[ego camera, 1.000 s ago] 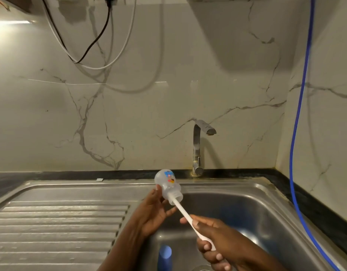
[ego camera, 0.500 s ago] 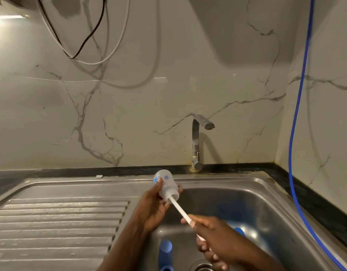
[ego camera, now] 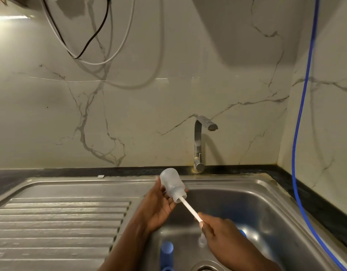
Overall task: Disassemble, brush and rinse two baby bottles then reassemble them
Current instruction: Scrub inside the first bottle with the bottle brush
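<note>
My left hand holds a small translucent baby bottle over the sink's left rim, its base pointing up and away and its open neck toward me. A white brush handle runs out of the neck, with the brush head hidden inside the bottle. My right hand grips the lower end of that handle over the basin. In the basin lie a blue bottle part, another blue piece partly hidden behind my right hand, and a small clear piece.
The steel sink has a ribbed drainboard on the left and a drain at the bottom edge. A chrome tap stands behind the basin with no water running. A blue hose hangs at the right wall; cables hang top left.
The bottle has turned in my left hand so its printed label no longer shows. My right hand has slid a little up the handle, and the view has tilted down slightly.
</note>
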{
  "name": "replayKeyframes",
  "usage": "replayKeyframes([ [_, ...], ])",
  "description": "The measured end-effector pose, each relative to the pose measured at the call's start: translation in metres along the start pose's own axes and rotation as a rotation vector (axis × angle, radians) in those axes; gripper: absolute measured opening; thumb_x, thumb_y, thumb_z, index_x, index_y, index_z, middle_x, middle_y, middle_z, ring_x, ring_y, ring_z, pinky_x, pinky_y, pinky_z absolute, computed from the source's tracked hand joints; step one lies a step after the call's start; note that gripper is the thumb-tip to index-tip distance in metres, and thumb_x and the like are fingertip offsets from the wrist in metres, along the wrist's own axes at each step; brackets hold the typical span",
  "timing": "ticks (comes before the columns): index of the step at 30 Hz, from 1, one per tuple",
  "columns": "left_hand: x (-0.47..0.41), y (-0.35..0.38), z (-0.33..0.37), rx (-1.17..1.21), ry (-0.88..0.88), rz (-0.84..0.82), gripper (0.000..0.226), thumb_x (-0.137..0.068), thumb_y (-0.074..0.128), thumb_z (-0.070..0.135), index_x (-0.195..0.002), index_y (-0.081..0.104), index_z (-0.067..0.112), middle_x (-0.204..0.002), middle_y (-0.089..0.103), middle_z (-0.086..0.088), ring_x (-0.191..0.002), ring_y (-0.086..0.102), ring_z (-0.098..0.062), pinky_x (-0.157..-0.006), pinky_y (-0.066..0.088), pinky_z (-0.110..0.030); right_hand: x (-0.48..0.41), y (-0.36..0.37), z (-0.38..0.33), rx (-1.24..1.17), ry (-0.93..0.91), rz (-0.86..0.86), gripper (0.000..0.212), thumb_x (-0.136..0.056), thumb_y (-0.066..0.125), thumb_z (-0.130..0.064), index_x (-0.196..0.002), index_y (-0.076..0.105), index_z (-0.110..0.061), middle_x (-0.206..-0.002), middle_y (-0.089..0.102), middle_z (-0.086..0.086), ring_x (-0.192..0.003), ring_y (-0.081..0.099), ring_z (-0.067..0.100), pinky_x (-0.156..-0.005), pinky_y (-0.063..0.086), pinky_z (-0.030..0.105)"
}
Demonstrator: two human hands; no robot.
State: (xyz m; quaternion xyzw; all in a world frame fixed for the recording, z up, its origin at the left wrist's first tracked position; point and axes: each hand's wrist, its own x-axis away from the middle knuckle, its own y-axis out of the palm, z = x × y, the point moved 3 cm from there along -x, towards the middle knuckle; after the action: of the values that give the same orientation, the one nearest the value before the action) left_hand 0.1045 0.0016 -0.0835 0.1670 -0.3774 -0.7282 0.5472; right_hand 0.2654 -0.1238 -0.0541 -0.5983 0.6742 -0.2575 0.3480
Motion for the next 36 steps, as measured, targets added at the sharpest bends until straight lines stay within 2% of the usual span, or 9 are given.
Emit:
replayKeyframes([
  [4,0.004,0.008,0.001,0.085,-0.004,-0.084,0.078,-0.075,0.078,0.031,-0.136,0.043,-0.002,-0.13,0.056,-0.036,-0.116,0.061,-0.044,-0.089,0.054,-0.047,0.001,0.003,-0.007,-0.546,0.163,-0.352,0.025,-0.104,0.041,-0.032,-0.119,0.061,-0.028,-0.061,0.046,-0.004,-0.046,0.041,0.006,-0.042,0.034,0.021],
  [8,0.008,0.006,0.009,0.244,0.032,-0.19,0.11,-0.041,0.1,0.021,-0.135,0.045,-0.003,-0.126,0.057,-0.036,-0.105,0.066,-0.045,-0.078,0.06,-0.05,0.008,-0.006,-0.02,-1.108,0.392,-0.67,0.032,-0.103,0.041,-0.031,-0.122,0.063,-0.019,-0.059,0.038,0.003,-0.039,0.028,0.007,-0.032,0.025,0.016],
  [12,0.002,-0.003,0.003,0.005,0.016,-0.056,0.071,-0.083,0.068,0.035,-0.139,0.043,-0.002,-0.124,0.061,-0.033,-0.108,0.065,-0.041,-0.078,0.061,-0.044,0.002,0.002,-0.012,-0.706,0.296,-0.463,0.027,-0.104,0.041,-0.032,-0.121,0.062,-0.027,-0.059,0.044,-0.001,-0.041,0.037,0.007,-0.038,0.034,0.02],
  [15,-0.005,-0.011,-0.006,-0.205,0.032,0.079,0.05,-0.096,0.053,0.034,-0.133,0.048,-0.001,-0.111,0.069,-0.028,-0.106,0.067,-0.042,-0.079,0.061,-0.045,-0.002,0.012,0.005,-0.166,0.079,-0.113,0.032,-0.101,0.043,-0.037,-0.129,0.057,-0.039,-0.085,0.06,-0.009,-0.077,0.059,0.008,-0.078,0.05,0.028],
  [20,0.001,0.008,-0.005,-0.042,-0.05,-0.057,0.064,-0.087,0.06,0.038,-0.134,0.045,-0.002,-0.13,0.057,-0.032,-0.107,0.066,-0.045,-0.081,0.06,-0.047,0.004,0.005,0.0,0.025,0.005,-0.043,0.042,-0.1,0.043,-0.044,-0.141,0.037,-0.047,-0.128,0.059,-0.004,-0.119,0.053,0.014,-0.088,0.037,0.019],
  [25,-0.004,0.004,-0.005,-0.04,0.164,0.083,0.067,-0.08,0.071,0.029,-0.137,0.043,0.007,-0.13,0.056,-0.027,-0.114,0.063,-0.041,-0.079,0.061,-0.043,0.003,0.009,0.005,0.119,-0.09,0.008,0.041,-0.099,0.041,-0.035,-0.138,0.031,-0.045,-0.107,0.058,0.0,-0.096,0.06,0.02,-0.081,0.048,0.031],
  [29,-0.001,0.002,-0.001,-0.213,0.257,0.124,0.029,-0.09,0.064,0.03,-0.115,0.054,0.018,-0.118,0.063,-0.018,-0.104,0.068,-0.035,-0.075,0.06,-0.04,-0.005,0.001,0.008,0.29,-0.086,0.113,0.032,-0.101,0.039,-0.034,-0.132,0.039,-0.042,-0.116,0.055,-0.006,-0.105,0.058,0.024,-0.081,0.044,0.033],
  [32,-0.001,0.003,-0.001,-0.246,0.299,0.141,0.032,-0.092,0.062,0.024,-0.12,0.053,0.013,-0.116,0.063,-0.017,-0.104,0.067,-0.037,-0.079,0.059,-0.042,-0.007,0.001,0.012,0.3,-0.039,0.104,0.025,-0.099,0.043,-0.034,-0.123,0.048,-0.037,-0.105,0.063,-0.001,-0.099,0.061,0.026,-0.071,0.038,0.032],
  [36,0.005,-0.001,0.008,-0.062,0.222,0.094,0.071,-0.071,0.083,0.032,-0.123,0.05,-0.002,-0.121,0.062,-0.028,-0.102,0.067,-0.039,-0.074,0.062,-0.041,-0.006,0.002,0.014,-0.416,0.187,-0.348,0.022,-0.099,0.049,-0.023,-0.109,0.068,-0.022,-0.067,0.056,0.003,-0.046,0.044,0.01,-0.042,0.036,0.028],
])
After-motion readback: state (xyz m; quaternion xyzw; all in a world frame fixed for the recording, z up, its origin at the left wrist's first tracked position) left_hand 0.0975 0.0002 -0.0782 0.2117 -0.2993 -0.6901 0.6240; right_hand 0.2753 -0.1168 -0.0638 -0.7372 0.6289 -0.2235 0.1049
